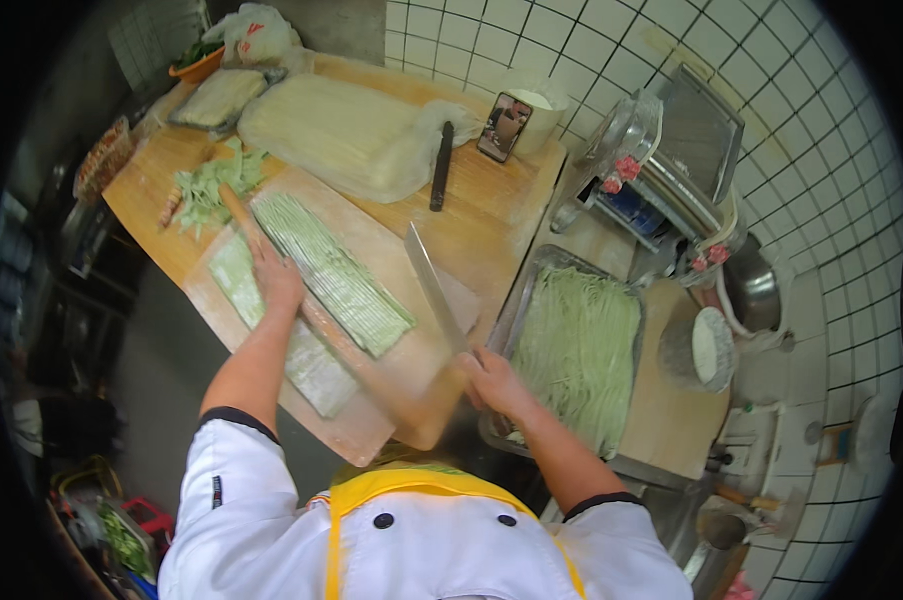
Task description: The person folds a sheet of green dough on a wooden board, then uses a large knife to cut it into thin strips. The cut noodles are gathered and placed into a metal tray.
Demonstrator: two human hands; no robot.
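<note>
My left hand [274, 277] presses down on a long wooden rolling pin [317, 325] that lies across a flat green dough sheet [234, 283] on a wooden board [427, 250]. Beside it lies a stack of cut green noodles [330, 272]. My right hand [494, 382] grips the handle of a large cleaver [434, 287], its blade lifted above the board to the right of the noodle stack.
A metal tray [524, 290] of green noodles sits to the right. A pasta machine [662, 180] stands by the tiled wall. Plastic-covered pale dough [337, 130], a dark knife [441, 165], green scraps [207, 185] and a flour bowl [702, 348] lie around.
</note>
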